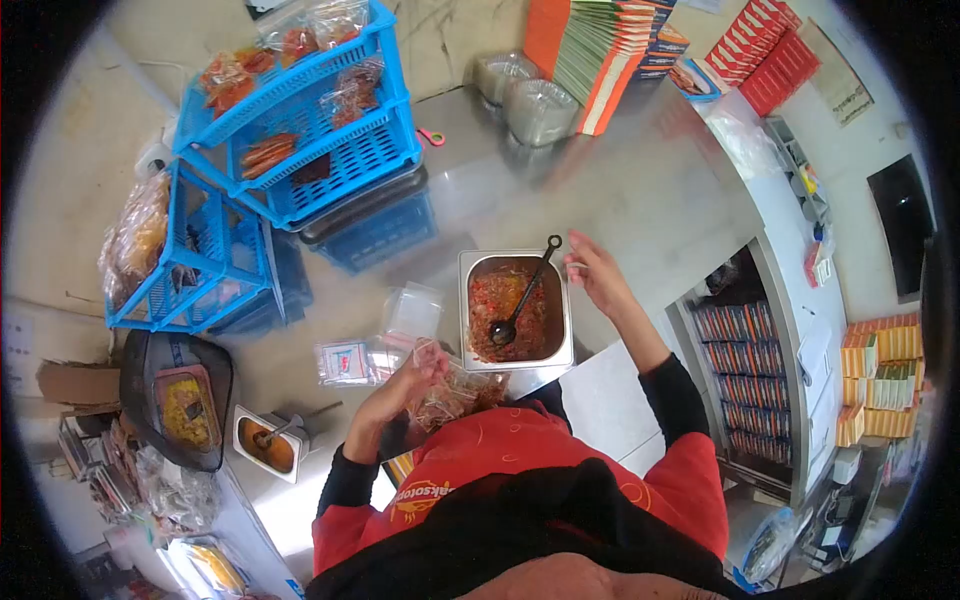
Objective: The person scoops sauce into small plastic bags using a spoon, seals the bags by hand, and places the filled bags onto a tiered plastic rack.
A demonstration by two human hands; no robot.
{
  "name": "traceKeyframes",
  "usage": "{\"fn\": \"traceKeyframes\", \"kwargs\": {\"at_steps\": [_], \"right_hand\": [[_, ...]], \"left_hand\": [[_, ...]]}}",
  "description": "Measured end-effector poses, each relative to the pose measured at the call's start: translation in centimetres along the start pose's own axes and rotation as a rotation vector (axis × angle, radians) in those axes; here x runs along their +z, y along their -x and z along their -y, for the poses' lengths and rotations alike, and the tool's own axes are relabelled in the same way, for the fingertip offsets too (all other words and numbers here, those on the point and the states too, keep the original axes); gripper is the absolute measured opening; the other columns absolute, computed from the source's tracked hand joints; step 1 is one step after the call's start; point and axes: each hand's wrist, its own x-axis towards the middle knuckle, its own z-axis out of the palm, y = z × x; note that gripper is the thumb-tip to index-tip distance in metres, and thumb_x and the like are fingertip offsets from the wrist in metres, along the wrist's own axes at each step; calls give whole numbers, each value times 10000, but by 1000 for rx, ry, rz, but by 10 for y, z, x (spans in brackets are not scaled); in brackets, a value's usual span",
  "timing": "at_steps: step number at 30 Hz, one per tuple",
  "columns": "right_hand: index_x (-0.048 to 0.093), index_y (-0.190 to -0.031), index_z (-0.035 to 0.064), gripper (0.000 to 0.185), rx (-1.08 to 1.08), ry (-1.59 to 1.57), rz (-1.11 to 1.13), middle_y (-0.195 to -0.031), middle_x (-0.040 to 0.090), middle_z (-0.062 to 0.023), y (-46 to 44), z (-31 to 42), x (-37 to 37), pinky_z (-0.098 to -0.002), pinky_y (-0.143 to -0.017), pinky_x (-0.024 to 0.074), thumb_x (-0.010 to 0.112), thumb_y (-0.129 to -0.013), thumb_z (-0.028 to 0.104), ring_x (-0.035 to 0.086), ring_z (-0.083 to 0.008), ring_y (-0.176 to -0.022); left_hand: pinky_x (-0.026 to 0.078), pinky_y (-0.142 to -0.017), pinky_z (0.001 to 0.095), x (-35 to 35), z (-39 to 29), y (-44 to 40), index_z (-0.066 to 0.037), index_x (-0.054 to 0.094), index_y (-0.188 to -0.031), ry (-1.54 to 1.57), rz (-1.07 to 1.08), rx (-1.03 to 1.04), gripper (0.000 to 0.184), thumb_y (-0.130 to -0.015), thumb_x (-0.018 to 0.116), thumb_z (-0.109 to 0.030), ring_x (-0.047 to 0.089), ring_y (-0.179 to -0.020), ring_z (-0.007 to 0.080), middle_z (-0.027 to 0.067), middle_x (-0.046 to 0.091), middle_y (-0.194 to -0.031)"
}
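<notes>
A steel pan (pixel 567 345) of chopped red sauce (pixel 485 295) stands on the counter in front of me. A black ladle (pixel 527 290) leans in it, bowl in the sauce and handle over the far right rim. My right hand (pixel 600 275) is beside that rim, close to the handle but apart from it, fingers spread. At the pan's near left, my left hand (pixel 425 368) has its fingers closed, seemingly on a clear plastic bag (pixel 445 400); the exact grip is hard to see. Flat clear bags (pixel 412 312) and a printed packet (pixel 343 363) lie beyond it.
Blue stacked baskets (pixel 320 185) with filled bags stand at the back left. Plastic containers (pixel 540 110) and an orange-edged stack (pixel 600 60) are at the back. At left are a dark tub (pixel 140 400) and a small steel pan (pixel 290 455). Shelves of packs (pixel 740 380) stand right.
</notes>
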Motion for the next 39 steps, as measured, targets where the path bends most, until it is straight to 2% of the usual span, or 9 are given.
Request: {"fn": "traceKeyframes", "kwargs": {"at_steps": [2,4,7,8,10,16,21,31,39], "right_hand": [[654,-933,48,239,166,20,30,-780,544,-30,-18,3,-4,-163,-479,411,578,-869,265,478,-79,-496],[652,-968,66,267,200,418,406,-748,561,-25,-20,13,6,-189,-503,430,573,-877,305,527,-66,-567],[653,-973,84,236,55,877,657,-751,603,-46,18,14,35,-258,-562,471,568,-883,285,594,-127,-667],[653,-973,84,236,62,872,656,-751,603,-46,31,10,36,-258,-562,471,568,-883,285,594,-127,-667],[662,-933,57,169,-561,944,682,-802,627,-45,51,4,37,-286,-563,481,560,-886,183,595,-160,-612],[637,-949,41,154,-624,1016,693,-850,617,-83,60,0,27,-334,-647,486,610,-820,121,605,-259,-737],[637,-955,45,168,-563,1051,830,-867,622,-77,81,-1,13,-338,-697,486,621,-808,126,598,-268,-801],[641,-925,-1,146,-508,912,432,-910,640,-101,108,-38,-1,-295,-718,491,531,-882,85,617,-226,-797],[600,-966,-42,389,-134,229,84,-754,622,-71,121,-77,-1,-243,-637,461,367,-980,269,572,-110,-685]], "left_hand": [[368,-829,291,0,-2,-8,-102,384,-1124,-60,-18,-6,397,-879,531,-376,419,-944,127,26,422,-1004],[362,-826,286,-1,-2,-12,-96,373,-1134,-128,-42,-20,404,-881,532,-368,418,-926,128,28,417,-998],[360,-815,281,1,1,-10,-88,354,-1158,-381,-45,-22,423,-883,529,-358,420,-907,131,32,412,-987],[359,-811,276,7,2,-10,-85,353,-1158,-345,-53,-38,426,-882,531,-357,421,-901,130,35,408,-994],[357,-808,271,16,10,-10,-82,351,-1159,-301,-66,-56,429,-881,533,-355,423,-896,129,39,403,-1002],[354,-835,291,19,56,-17,-92,338,-1210,-77,-193,11,514,-850,565,-381,394,-971,128,30,375,-1050],[215,-1040,341,38,42,-25,-91,347,-1217,158,-268,147,557,-828,592,-406,300,-1236,203,70,335,-1297],[212,-1053,390,28,63,-29,-88,266,-1323,213,-229,141,719,-798,623,-425,210,-1321,230,90,241,-1402],[216,-1042,394,33,60,-35,-84,279,-1304,10,-128,149,719,-798,595,-485,230,-1307,233,107,260,-1381]]}}
